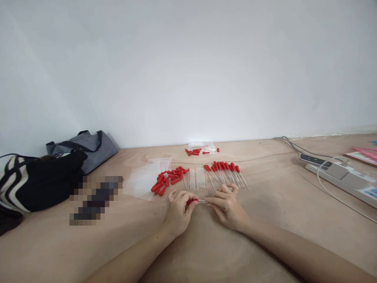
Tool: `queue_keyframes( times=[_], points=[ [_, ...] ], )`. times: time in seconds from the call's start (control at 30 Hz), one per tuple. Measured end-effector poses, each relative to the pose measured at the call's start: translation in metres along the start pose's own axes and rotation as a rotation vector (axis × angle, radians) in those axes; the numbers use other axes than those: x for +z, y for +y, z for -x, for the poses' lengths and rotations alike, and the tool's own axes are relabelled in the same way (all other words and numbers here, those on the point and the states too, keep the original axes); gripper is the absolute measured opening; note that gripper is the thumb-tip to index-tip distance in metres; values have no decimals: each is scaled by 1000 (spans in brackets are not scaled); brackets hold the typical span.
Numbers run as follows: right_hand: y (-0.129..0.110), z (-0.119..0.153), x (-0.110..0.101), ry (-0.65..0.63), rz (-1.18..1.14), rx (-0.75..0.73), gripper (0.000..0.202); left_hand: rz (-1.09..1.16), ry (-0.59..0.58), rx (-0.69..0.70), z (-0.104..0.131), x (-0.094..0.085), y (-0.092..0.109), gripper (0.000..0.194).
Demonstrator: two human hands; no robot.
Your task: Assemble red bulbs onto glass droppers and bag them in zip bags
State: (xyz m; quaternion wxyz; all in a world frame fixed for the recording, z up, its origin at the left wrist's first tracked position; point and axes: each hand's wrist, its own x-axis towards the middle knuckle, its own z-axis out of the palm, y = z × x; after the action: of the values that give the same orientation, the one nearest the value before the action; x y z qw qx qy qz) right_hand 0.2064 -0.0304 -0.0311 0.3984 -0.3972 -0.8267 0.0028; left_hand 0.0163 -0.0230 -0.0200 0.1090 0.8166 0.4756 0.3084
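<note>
Head view: from my remote post I record both bare hands over the tan tabletop [279, 192], near each other but not touching. The left hand [180, 208] is pinched on a red, teardrop-shaped bulb [192, 202]; the right hand [228, 208] pinches a slender, clear tube [202, 201], a short length of which shows between the two. Fingers cover part of the joint, so I cannot tell how far the tube is seated. I judge the work part done: just beyond the right hand lies a slanted row of finished-looking droppers [227, 166], clear stems with red bulbs at their wall-side ends. Outstanding, in my assessment, are the loose red bulbs [167, 182] heaped beyond the left hand, the bare clear tubes [196, 179] between heap and row, and a smaller group of red bulbs [193, 152] near the wall. Of containers, I note flat, clear plastic bags [137, 181] beside and partly beneath the heap; I cannot confirm any contents. A black-and-white striped bag [103, 155] and a black bag with cream stripes [59, 182] sit at left, contents hidden.
</note>
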Motion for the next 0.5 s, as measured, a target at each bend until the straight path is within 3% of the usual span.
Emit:
queue_keyframes(
  times=[0.23,0.5],
  points=[
    [0,2,0,-16,191,-150,24,-65,11,153,4,0,3,10],
    [-7,2,3,8,35,-27,20,-62,81,198,6,0,12,14]
  ],
)
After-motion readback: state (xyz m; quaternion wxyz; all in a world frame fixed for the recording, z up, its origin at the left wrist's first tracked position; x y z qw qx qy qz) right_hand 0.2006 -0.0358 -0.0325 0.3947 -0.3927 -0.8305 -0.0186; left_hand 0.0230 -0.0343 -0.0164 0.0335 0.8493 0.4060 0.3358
